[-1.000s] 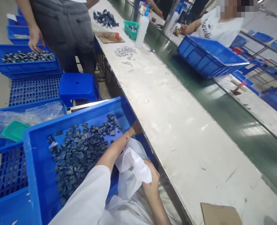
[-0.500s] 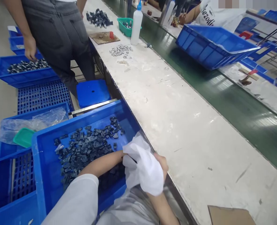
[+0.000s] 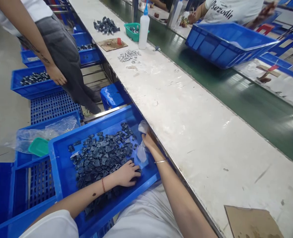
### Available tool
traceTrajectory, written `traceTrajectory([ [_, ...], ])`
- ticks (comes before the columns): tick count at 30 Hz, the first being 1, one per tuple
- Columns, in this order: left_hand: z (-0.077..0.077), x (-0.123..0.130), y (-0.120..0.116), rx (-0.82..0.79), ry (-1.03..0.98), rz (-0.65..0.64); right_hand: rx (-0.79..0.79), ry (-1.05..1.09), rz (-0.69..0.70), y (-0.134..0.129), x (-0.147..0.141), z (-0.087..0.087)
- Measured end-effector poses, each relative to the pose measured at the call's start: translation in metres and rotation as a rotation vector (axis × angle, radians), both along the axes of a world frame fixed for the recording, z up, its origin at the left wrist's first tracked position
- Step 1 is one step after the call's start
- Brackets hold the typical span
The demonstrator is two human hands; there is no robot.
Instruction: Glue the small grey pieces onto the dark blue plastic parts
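My left hand (image 3: 128, 173) lies palm down on a heap of small dark blue-grey parts (image 3: 99, 155), its fingers spread over them. The parts fill much of a large blue tray (image 3: 54, 165), and their exact kind is hard to make out. At the tray's right side, against the table edge, my right hand (image 3: 148, 140) is closed on a thin, crumpled white cloth (image 3: 142, 152). Part of that cloth hangs down over the tray floor, and the rest bunches above the fingers.
A white-topped table (image 3: 198, 132) runs along my right, with brown cardboard (image 3: 253, 221) near me. Farther off are a white bottle (image 3: 144, 31) and a green basket (image 3: 131, 34). A co-worker (image 3: 62, 56) stands ahead left beside a blue stool (image 3: 114, 96). Another blue crate (image 3: 211, 46) sits across the table.
Both hands were together at the white cloth above the tray. Now my left hand is down on the dark parts, and my right has carried the cloth forward and lower. The co-worker has turned and shifted.
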State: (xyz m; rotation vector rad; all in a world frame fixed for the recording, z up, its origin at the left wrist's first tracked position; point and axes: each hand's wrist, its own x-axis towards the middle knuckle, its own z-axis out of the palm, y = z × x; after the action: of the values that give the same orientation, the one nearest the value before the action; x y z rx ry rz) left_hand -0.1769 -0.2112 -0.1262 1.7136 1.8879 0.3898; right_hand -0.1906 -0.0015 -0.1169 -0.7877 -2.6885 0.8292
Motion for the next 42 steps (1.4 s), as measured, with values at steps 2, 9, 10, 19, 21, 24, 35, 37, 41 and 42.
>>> traceTrajectory([
  [2,0.002,0.002,-0.016,-0.019,-0.038,0.004,-0.028,-0.061,0.027,-0.007,0.007,0.007],
  [9,0.017,0.014,-0.093,-0.021,-0.115,0.508,-0.296,-0.310,0.246,-0.096,0.063,0.010],
  [10,0.015,0.016,-0.106,-0.026,-0.086,0.695,-0.346,-0.381,0.246,-0.106,0.066,0.004],
  [19,-0.040,0.022,-0.141,-0.228,0.042,1.947,-0.582,-0.564,0.137,-0.144,0.048,-0.022],
  [21,-0.043,0.009,-0.133,-0.218,0.043,2.010,-0.611,-0.541,0.159,-0.147,0.046,-0.020],
  [24,-0.042,-0.013,-0.123,-0.193,0.069,2.066,-0.650,-0.492,0.236,-0.151,0.038,-0.020],
  [35,-0.031,-0.036,-0.114,0.089,-0.157,2.026,-0.801,-0.351,0.336,-0.171,0.011,-0.036],
  [37,-0.033,-0.035,-0.104,0.182,-0.259,2.002,-0.841,-0.331,0.309,-0.183,0.013,-0.036],
  [41,-0.035,-0.029,-0.080,0.342,-0.416,2.054,-0.882,-0.260,0.221,-0.193,0.017,-0.030],
  [42,-0.034,-0.027,-0.076,0.376,-0.450,2.079,-0.881,-0.232,0.207,-0.192,0.017,-0.026],
])
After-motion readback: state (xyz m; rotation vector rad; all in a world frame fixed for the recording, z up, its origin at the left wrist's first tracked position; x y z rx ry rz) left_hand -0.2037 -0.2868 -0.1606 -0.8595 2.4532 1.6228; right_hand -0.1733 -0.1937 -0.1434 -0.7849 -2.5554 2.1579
